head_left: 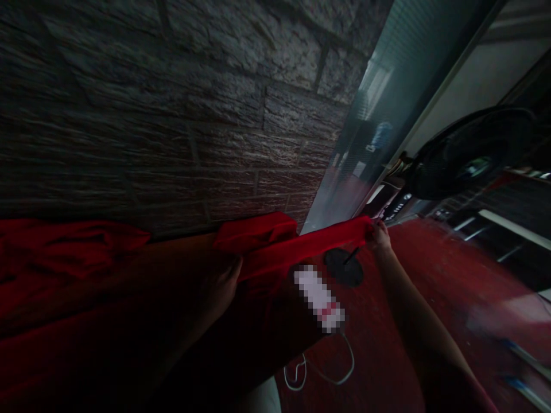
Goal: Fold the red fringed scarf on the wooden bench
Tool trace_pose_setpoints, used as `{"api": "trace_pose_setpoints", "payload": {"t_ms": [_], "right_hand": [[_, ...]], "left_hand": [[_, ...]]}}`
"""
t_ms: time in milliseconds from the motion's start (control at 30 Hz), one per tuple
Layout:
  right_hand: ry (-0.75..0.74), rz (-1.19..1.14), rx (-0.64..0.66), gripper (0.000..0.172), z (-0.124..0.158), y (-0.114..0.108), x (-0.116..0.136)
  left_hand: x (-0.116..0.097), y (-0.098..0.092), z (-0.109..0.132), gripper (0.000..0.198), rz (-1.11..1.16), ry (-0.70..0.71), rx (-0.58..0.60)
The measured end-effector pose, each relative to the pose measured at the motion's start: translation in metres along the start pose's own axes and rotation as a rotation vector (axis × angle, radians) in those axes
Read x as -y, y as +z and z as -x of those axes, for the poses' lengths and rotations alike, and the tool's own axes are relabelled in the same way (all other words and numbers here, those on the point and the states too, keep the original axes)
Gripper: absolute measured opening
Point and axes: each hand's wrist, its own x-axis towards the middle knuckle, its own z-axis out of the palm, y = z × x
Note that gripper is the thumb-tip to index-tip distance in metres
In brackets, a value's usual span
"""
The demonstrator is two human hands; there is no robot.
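Note:
A red cloth (284, 249) is stretched between my two hands in a dim, tilted view. My right hand (380, 234) is closed, pinching the far corner of the cloth near a glass panel. My left hand (221, 284) is in deep shadow, fingers curled round the nearer bunched part of the cloth. More red fabric (64, 246) lies heaped along the foot of the wall at the left.
A dark stone-brick wall (172, 103) fills the upper left. A glass panel (379, 115) leans beside it. A black standing fan (469, 155) with its round base (343, 267) stands on the red floor (430, 269). A white cable (318, 367) loops below.

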Motion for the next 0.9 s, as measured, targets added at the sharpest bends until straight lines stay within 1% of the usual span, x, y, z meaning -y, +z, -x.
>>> {"api": "trace_pose_setpoints", "payload": {"t_ms": [133,233,333,433,500,567,700,800,867,900], "right_hand": [[-0.031,-0.02,-0.127,0.04,-0.003,-0.003,0.049],[-0.024,-0.035,-0.157,0.047,0.0,-0.007,0.072],[-0.02,-0.024,-0.113,0.049,0.006,-0.005,0.083],[-0.036,-0.006,-0.073,0.05,0.013,0.005,0.089],[-0.054,-0.008,-0.083,0.052,0.019,0.013,0.095],[-0.081,-0.032,-0.09,0.054,0.024,0.018,0.102],[-0.168,-0.072,-0.048,0.053,0.032,0.02,0.12],[-0.234,-0.054,-0.021,0.05,0.036,0.019,0.136],[-0.264,-0.039,-0.012,0.049,0.04,0.018,0.147],[-0.275,-0.034,-0.012,0.049,0.042,0.017,0.152]], "left_hand": [[0.003,-0.004,0.0,0.057,0.044,-0.007,-0.03],[0.005,-0.006,0.003,0.054,0.068,0.047,-0.021],[0.01,-0.009,0.011,0.05,0.081,0.135,-0.02],[0.015,-0.012,0.018,0.051,0.063,0.134,-0.025],[0.018,-0.012,0.024,0.057,0.043,0.135,0.013],[0.02,-0.01,0.029,0.059,0.024,0.148,0.076],[0.025,-0.005,0.036,0.061,0.037,0.156,0.145],[0.026,-0.006,0.028,0.069,0.097,0.14,0.196],[0.018,-0.011,0.011,0.072,0.172,0.126,0.241],[0.01,-0.014,-0.002,0.073,0.231,0.125,0.252]]}}
